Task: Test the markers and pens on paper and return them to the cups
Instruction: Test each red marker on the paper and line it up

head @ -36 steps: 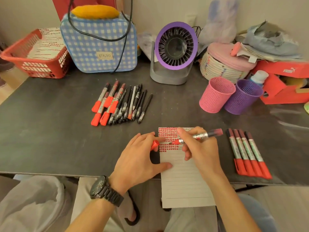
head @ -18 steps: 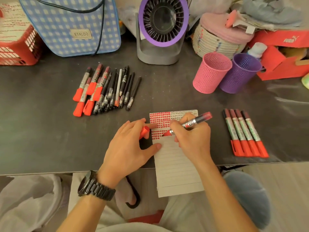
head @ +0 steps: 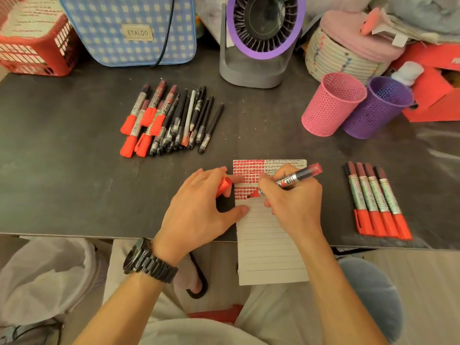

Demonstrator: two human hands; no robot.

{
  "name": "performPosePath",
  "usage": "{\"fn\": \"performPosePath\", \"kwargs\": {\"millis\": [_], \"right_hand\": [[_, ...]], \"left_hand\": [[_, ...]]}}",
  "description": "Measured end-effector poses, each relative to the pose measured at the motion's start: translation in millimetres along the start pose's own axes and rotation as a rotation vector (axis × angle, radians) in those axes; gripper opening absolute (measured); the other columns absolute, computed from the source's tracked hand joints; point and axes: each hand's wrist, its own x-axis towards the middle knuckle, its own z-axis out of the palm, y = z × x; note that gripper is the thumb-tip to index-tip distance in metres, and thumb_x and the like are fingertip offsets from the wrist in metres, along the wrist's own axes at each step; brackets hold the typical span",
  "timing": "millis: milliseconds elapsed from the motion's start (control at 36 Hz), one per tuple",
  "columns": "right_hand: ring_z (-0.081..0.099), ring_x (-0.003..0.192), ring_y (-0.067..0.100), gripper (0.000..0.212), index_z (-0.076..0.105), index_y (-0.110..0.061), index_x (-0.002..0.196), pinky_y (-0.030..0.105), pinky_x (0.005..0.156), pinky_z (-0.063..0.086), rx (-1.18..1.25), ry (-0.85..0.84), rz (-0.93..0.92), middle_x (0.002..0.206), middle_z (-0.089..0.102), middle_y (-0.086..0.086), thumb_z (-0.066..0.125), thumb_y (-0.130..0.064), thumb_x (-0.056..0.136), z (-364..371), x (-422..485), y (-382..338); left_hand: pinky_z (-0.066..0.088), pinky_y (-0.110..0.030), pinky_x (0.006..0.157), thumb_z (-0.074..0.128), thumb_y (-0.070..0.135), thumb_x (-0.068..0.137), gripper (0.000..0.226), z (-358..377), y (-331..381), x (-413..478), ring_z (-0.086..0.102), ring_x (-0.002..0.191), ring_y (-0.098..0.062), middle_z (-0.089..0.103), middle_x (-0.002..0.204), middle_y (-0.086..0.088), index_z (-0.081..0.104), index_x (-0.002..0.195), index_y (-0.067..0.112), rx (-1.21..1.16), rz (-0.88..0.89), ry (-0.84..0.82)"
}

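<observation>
Right hand grips an uncapped red marker with a silver label and a dark red rear end, fingers curled round the barrel. The tip touches the white lined paper sheet at the lowest row of red swatches. Left hand pinches the red cap in its fingers, and its thumb presses flat on the sheet's left edge. Black link wristwatch on the left wrist.

The sheet sits at the near edge of the dark grey bench, right of centre, with its lower half hanging off the edge. Its top part is filled with red blocks on the left and small dark scribbles at top right. Below that the ruled lines are blank.

Right of the sheet, by the near edge: four capped red markers in a tight row, side by side, caps toward the near edge. Mid-bench, left of centre: pile of markers and pens, roughly parallel. It has red-capped markers on its left side and black pens on its right, with one white barrel among them.

Cups: pink perforated cup and purple perforated cup, both upright and touching each other, toward the far right corner, well apart from both hands.

Along the far edge, left to right:
- red plastic basket at the far left corner
- blue-and-white gingham bag tagged "ETALOO"
- grey desk fan with purple ring
- woven rope basket with pink lid
- red cardboard box at the far right corner
</observation>
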Motion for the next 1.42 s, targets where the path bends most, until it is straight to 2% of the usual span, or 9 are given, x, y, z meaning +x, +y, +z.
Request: {"fn": "performPosePath", "kwargs": {"millis": [167, 278, 444, 611, 750, 1000, 1083, 1222, 1417], "right_hand": [[0.064, 0.046, 0.008, 0.025, 0.064, -0.02, 0.061, 0.01, 0.044, 0.044, 0.007, -0.01, 0.0, 0.052, 0.064, -0.005, 0.072, -0.016, 0.085, 0.3, 0.6, 0.3], [0.063, 0.044, 0.007, 0.031, 0.062, -0.023, 0.059, 0.011, 0.045, 0.045, -0.016, -0.003, -0.015, 0.05, 0.063, -0.005, 0.072, -0.015, 0.087, 0.1, 0.7, 2.3], [0.062, 0.045, 0.008, 0.026, 0.063, -0.02, 0.062, 0.012, 0.045, 0.046, -0.013, -0.003, -0.022, 0.051, 0.063, -0.003, 0.072, -0.016, 0.086, -0.2, 1.5, 3.6], [0.062, 0.045, 0.009, 0.029, 0.062, -0.018, 0.06, 0.012, 0.044, 0.044, -0.007, 0.002, -0.023, 0.051, 0.062, -0.003, 0.071, -0.015, 0.087, 0.8, 2.1, 5.3], [0.062, 0.045, 0.009, 0.028, 0.062, -0.015, 0.06, 0.012, 0.043, 0.045, -0.001, 0.004, -0.022, 0.051, 0.061, -0.001, 0.071, -0.013, 0.087, 0.6, 2.1, 7.1], [0.061, 0.044, 0.011, 0.025, 0.062, -0.01, 0.061, 0.018, 0.042, 0.047, -0.008, 0.01, -0.027, 0.05, 0.061, 0.002, 0.069, -0.017, 0.084, 0.9, 2.3, 8.7], [0.06, 0.043, 0.01, 0.026, 0.061, -0.01, 0.06, 0.018, 0.043, 0.046, -0.009, 0.01, -0.028, 0.05, 0.062, 0.002, 0.07, -0.016, 0.084, 1.3, 2.4, 8.7], [0.06, 0.044, 0.014, 0.026, 0.061, -0.009, 0.061, 0.021, 0.042, 0.047, 0.001, 0.007, -0.031, 0.051, 0.062, 0.003, 0.07, -0.014, 0.085, 0.9, 1.2, 6.7], [0.05, 0.039, 0.007, 0.029, 0.059, -0.019, 0.059, 0.019, 0.04, 0.038, 0.264, 0.112, 0.123, 0.045, 0.056, 0.0, 0.072, -0.023, 0.084, -8.1, 4.5, 2.8]], "left_hand": [[0.007, -0.014, 0.112, 0.063, 0.067, 0.078, 0.043, -0.3, 1.5, 0.0, 0.037, 0.135, 0.005, 0.045, 0.12, 0.038, 0.056, 0.099, 0.03, -0.005, -0.006, 0.002], [-0.003, 0.0, 0.107, 0.063, 0.066, 0.078, 0.047, -2.5, 2.5, -0.4, 0.034, 0.136, 0.006, 0.04, 0.115, 0.045, 0.059, 0.104, 0.027, -0.011, -0.001, -0.005], [-0.006, 0.001, 0.105, 0.062, 0.067, 0.078, 0.05, -2.7, 3.0, 0.0, 0.033, 0.136, 0.007, 0.037, 0.112, 0.045, 0.06, 0.108, 0.027, -0.005, -0.011, -0.003], [-0.006, -0.002, 0.107, 0.06, 0.068, 0.078, 0.053, -1.6, 1.8, 0.6, 0.035, 0.137, 0.005, 0.034, 0.105, 0.05, 0.06, 0.111, 0.026, -0.014, -0.007, -0.004], [0.001, -0.01, 0.111, 0.06, 0.069, 0.077, 0.051, -0.6, 1.5, 0.3, 0.036, 0.137, 0.004, 0.049, 0.121, 0.033, 0.059, 0.108, 0.029, -0.007, -0.007, 0.006], [0.004, -0.015, 0.114, 0.061, 0.068, 0.078, 0.048, -0.8, 1.5, -0.8, 0.037, 0.137, 0.003, 0.055, 0.133, 0.026, 0.059, 0.107, 0.031, -0.007, -0.006, -0.001], [-0.001, -0.005, 0.109, 0.066, 0.065, 0.078, 0.043, -0.4, 0.9, -1.1, 0.034, 0.136, 0.006, 0.049, 0.127, 0.035, 0.056, 0.1, 0.029, -0.015, -0.001, 0.007], [0.003, -0.011, 0.111, 0.067, 0.064, 0.079, 0.04, -0.3, 0.8, -1.3, 0.034, 0.136, 0.007, 0.047, 0.125, 0.036, 0.053, 0.095, 0.031, -0.016, -0.011, -0.008], [0.012, -0.023, 0.118, 0.067, 0.063, 0.082, 0.036, -2.0, 1.3, -1.1, 0.037, 0.138, 0.003, 0.054, 0.135, 0.03, 0.041, 0.085, 0.038, -0.035, -0.002, -0.021]]}}
